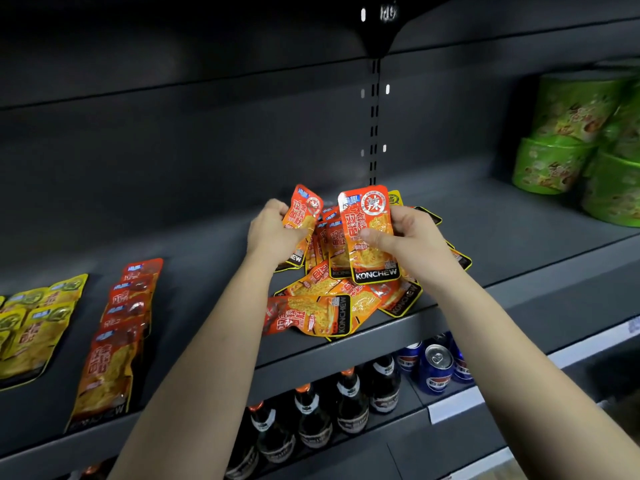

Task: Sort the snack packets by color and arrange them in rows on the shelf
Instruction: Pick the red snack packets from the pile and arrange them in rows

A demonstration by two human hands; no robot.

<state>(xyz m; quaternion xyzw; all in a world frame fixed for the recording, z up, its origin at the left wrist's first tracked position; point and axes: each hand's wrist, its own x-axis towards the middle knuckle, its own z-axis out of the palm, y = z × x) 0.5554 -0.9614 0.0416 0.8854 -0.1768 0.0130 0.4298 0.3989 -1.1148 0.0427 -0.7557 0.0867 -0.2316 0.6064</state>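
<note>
Pinching red packets (372, 233), left grip (273, 233) and right grip (412, 237) over the pile (329, 306) (yellow packets (394, 198) mostly hidden behind).

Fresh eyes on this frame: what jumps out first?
Dead centre, the right hand holds up a red packet and the left hand grips a second red packet, both above a jumbled pile of red packets near the front edge of the shelf. On its left side, a red row and yellow packets lie sorted, and green tubs are stacked far right.
</note>
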